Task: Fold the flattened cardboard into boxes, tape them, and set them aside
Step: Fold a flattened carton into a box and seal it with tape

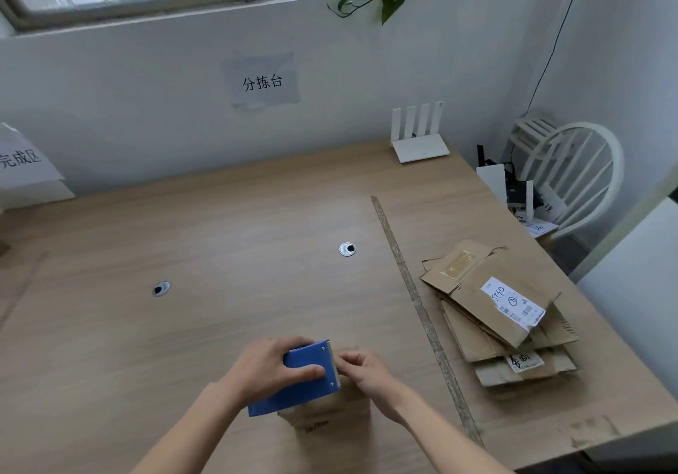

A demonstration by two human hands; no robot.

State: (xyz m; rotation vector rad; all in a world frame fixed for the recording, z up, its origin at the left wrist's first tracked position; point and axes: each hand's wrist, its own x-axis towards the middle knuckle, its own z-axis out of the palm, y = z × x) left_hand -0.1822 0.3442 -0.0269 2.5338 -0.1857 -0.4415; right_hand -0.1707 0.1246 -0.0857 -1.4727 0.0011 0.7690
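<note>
A small folded cardboard box (326,411) stands on the wooden table near the front edge. On top of it lies a blue tape dispenser (297,382), gripped by my left hand (268,367) with the thumb across its blue plate. My right hand (363,371) pinches at the dispenser's toothed edge, fingers closed at the box's top; whether tape sits between them is not visible. A stack of flattened cardboard boxes (491,312) with white shipping labels lies at the right of the table.
A long strip (414,297) runs across the table left of the stack. Two round cable holes (347,249) (160,288) sit mid-table. A white router (418,143) stands at the back; a white chair (572,173) with clutter is beyond the right edge.
</note>
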